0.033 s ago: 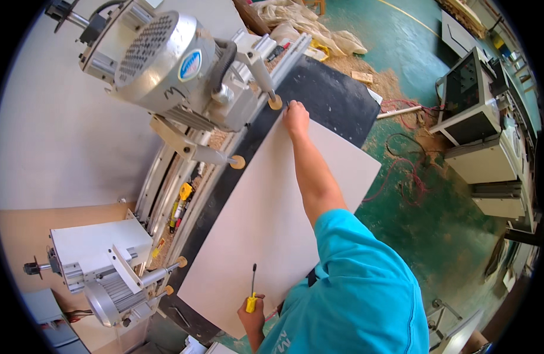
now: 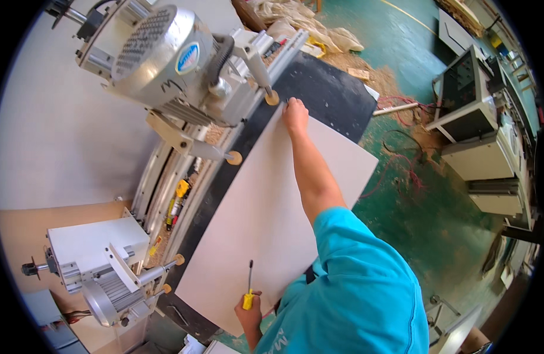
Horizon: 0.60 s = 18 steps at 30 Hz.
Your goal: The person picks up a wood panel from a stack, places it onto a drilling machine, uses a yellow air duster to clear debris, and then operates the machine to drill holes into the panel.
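Note:
A large white panel lies flat on a black machine bed. My left hand, near the panel's lower edge, is closed around the yellow handle of a screwdriver. Its dark shaft points up and away, over the panel. With the arm stretched far forward, my right hand has its fingers closed at the panel's far left corner. The fingertips are partly hidden, and a small dark spot between them is too small to make out.
Along the left runs a metal rail with tools and wood chips beside it. A big motor unit stands at the far left, a smaller one at the near left. Sawdust and red cables lie on the green floor.
The whole view has shifted very slightly. Both hands, the screwdriver and the panel keep their places relative to one another.

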Tool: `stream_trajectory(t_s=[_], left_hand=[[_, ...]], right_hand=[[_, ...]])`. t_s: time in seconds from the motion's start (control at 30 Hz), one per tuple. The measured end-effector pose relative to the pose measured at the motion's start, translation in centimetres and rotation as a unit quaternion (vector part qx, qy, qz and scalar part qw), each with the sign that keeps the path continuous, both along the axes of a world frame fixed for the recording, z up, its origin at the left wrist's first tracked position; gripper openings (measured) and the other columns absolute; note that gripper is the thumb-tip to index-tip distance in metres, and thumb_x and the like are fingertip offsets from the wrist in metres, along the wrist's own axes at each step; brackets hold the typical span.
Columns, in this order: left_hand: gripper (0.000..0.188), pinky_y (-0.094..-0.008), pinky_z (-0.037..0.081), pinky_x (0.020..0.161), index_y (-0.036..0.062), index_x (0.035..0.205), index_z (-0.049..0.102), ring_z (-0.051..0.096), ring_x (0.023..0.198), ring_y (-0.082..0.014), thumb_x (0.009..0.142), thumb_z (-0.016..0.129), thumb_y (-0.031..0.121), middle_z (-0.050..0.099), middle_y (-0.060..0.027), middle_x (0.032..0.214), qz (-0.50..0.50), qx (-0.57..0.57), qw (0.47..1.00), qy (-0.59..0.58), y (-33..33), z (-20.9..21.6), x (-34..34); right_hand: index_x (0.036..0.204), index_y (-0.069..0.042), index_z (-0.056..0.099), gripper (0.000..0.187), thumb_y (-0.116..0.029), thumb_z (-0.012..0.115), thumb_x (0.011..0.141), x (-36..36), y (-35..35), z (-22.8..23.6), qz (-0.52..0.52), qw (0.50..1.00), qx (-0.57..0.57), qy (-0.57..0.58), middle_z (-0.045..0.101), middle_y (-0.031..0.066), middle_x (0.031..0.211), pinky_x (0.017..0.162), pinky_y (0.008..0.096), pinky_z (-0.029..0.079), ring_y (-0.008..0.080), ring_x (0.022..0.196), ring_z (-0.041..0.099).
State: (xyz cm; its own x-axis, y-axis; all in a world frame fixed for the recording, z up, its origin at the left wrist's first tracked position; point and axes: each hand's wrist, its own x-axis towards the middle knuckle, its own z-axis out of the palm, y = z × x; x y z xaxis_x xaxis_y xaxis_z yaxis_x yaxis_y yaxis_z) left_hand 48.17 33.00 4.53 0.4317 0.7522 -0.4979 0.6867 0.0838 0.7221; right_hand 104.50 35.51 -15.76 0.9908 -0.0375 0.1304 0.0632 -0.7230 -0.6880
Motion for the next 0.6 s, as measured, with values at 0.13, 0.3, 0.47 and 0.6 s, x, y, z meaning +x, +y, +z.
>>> stream_trajectory(t_s=[0.13, 0.3, 0.47, 0.6], left_hand=[[0.012, -0.0278, 0.049, 0.073, -0.0025, 0.089, 0.069, 0.061, 0.077, -0.0118, 0.087, 0.062, 0.007, 0.07, -0.0068, 0.084, -0.062, -0.023, 0.998, -0.018, 2.3, -0.7, -0.6], [0.017, -0.0307, 0.051, 0.075, -0.0031, 0.088, 0.068, 0.064, 0.079, -0.0147, 0.089, 0.065, 0.013, 0.07, -0.0086, 0.084, -0.081, -0.075, 0.993, -0.041, 4.5, -3.0, -3.4], [0.023, -0.0317, 0.051, 0.066, -0.0035, 0.087, 0.07, 0.063, 0.07, -0.0147, 0.086, 0.07, 0.019, 0.069, -0.0072, 0.075, -0.071, -0.087, 0.993, 0.02, 6.3, -5.9, -6.0], [0.031, -0.034, 0.052, 0.063, -0.0029, 0.086, 0.071, 0.064, 0.065, -0.0179, 0.082, 0.074, 0.027, 0.069, -0.0082, 0.07, -0.071, -0.139, 0.987, 0.03, 6.0, -6.6, -6.8]], right_hand=[[0.088, -0.005, 0.061, 0.011, -0.014, 0.06, 0.082, -2.3, -9.3, -0.7, -0.06, 0.997, -0.03, -0.03, 0.064, 0.0174, 0.094, 0.079, 0.0488, 0.051, 0.039, 0.09, 0.063], [0.101, -0.009, 0.066, 0.023, -0.022, 0.055, 0.085, -12.6, -33.1, -1.9, -0.201, 0.96, -0.192, -0.027, 0.067, 0.0206, 0.099, 0.078, 0.0491, 0.051, 0.0416, 0.09, 0.064], [0.095, -0.011, 0.07, 0.018, -0.024, 0.061, 0.086, -25.0, -46.3, 2.2, -0.353, 0.868, -0.304, 0.172, 0.069, 0.0162, 0.1, 0.077, 0.0441, 0.053, 0.0355, 0.091, 0.067], [0.088, -0.004, 0.067, 0.013, -0.014, 0.063, 0.081, -19.5, -32.8, 3.7, -0.058, 0.995, -0.076, -0.031, 0.067, 0.0162, 0.086, 0.071, 0.0396, 0.051, 0.0321, 0.079, 0.065]])
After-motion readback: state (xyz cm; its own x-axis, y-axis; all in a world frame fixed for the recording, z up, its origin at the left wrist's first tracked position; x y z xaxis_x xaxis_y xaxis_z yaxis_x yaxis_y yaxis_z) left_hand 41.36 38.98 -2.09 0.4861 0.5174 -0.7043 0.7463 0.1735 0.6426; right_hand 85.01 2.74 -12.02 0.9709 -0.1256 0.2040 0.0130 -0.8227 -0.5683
